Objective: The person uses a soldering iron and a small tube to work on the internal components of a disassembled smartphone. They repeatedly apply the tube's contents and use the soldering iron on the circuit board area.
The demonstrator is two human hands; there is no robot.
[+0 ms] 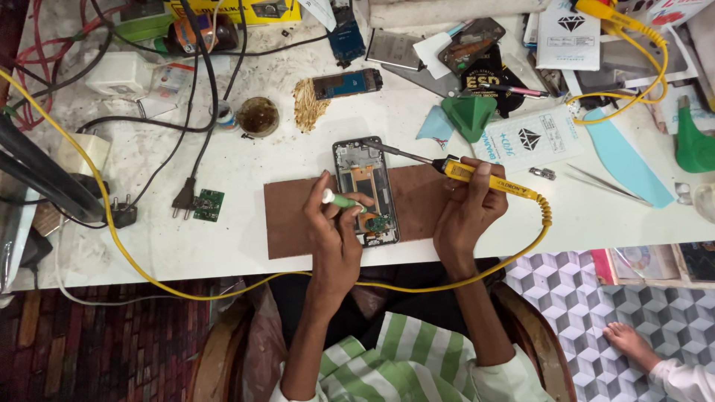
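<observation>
cluttered white repair bench (223, 246), cables and phone parts all round, with a brown work mat (298, 216) at its near edge. opened phone (366, 190) lies face-down on the mat, back cover already off and insides bare; a small green board (378, 223) sits loose at its lower end, so the work looks mid-way, nothing closed up. left hand (334, 227) pinches a green-handled tool (344, 200) just left of the phone; right hand (469, 212) grips a yellow soldering iron (484, 177), tip touching the phone's top edge.
</observation>
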